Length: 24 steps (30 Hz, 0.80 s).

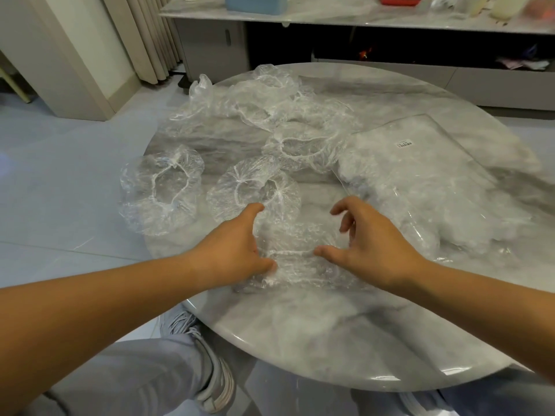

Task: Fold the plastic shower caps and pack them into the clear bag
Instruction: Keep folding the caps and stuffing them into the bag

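A clear, crumpled shower cap (295, 255) with a white elastic rim lies on the round marble table (330, 340), between my hands. My left hand (237, 247) rests on its left side, thumb and index finger spread wide. My right hand (371, 238) is at its right side; the thumb touches the elastic and the loosely bent fingers hover above the plastic. The clear bag (426, 178), with a small white label, lies flat to the right and holds crumpled plastic. Several more open caps lie beyond, such as one cap (253, 190) and another cap (160, 193) overhanging the left edge.
A pile of loose caps (270, 103) covers the far left of the table. Behind stands a low cabinet (360, 22) with boxes on top. My grey-trousered leg and grey shoe (210, 364) are under the table's near edge, above a pale tiled floor.
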Available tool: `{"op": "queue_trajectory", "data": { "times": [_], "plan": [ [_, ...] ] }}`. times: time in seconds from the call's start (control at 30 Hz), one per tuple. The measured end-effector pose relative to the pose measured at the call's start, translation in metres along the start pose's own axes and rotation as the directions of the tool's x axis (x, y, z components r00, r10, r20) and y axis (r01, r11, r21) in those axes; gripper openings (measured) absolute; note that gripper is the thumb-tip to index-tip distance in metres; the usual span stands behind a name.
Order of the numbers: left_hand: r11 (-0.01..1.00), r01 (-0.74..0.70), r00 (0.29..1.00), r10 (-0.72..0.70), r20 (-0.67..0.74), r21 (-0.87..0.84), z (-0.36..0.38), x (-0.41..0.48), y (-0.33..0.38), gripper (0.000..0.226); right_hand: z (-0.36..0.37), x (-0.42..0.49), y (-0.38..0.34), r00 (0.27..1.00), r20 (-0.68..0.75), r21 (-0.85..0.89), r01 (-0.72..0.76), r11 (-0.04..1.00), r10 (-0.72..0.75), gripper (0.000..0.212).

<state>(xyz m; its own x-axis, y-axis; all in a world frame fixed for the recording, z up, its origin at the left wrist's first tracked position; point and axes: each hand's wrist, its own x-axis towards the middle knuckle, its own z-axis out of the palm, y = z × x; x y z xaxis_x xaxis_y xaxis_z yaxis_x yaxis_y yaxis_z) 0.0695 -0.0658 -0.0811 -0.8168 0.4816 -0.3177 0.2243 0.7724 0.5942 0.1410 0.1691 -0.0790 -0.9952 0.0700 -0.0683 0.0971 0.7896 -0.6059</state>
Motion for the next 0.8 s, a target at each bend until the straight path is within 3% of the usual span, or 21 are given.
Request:
{"op": "queue_trajectory", "data": {
  "times": [0.1,0.23,0.4,0.5,0.57,0.67,0.8],
  "plan": [
    [0.983,0.015,0.997,-0.002,0.073,-0.184,-0.003,0.002,0.005,0.083,-0.003,0.006,-0.002,0.996,0.026,0.008,0.080,0.997,-0.080,0.072],
    [0.945,0.044,0.992,-0.004,0.125,-0.324,-0.001,0.001,0.006,0.060,-0.001,0.006,-0.003,0.995,0.065,0.012,0.068,0.998,-0.069,0.049],
    [0.947,0.005,0.989,0.042,0.140,-0.322,0.002,0.000,0.003,0.076,0.004,0.000,-0.003,0.991,0.060,0.018,0.116,0.993,-0.116,0.028],
    [0.945,-0.025,0.985,0.078,0.151,-0.325,0.001,-0.001,0.005,0.085,0.005,-0.003,-0.004,0.980,0.045,-0.065,0.195,0.979,-0.193,0.040],
    [0.948,-0.025,0.977,0.091,0.193,-0.319,-0.001,-0.002,0.007,0.071,0.005,-0.005,-0.006,0.977,0.052,-0.118,0.213,0.970,-0.208,0.054],
    [0.948,-0.038,0.967,0.115,0.229,-0.317,-0.001,-0.002,0.007,0.037,0.007,-0.006,-0.003,0.953,0.052,-0.184,0.302,0.935,-0.298,0.038],
    [0.932,-0.042,0.971,0.123,0.204,-0.360,-0.002,-0.002,0.005,0.025,0.006,-0.013,0.002,0.885,0.085,-0.137,0.466,0.874,-0.459,0.030]
  ]
}}
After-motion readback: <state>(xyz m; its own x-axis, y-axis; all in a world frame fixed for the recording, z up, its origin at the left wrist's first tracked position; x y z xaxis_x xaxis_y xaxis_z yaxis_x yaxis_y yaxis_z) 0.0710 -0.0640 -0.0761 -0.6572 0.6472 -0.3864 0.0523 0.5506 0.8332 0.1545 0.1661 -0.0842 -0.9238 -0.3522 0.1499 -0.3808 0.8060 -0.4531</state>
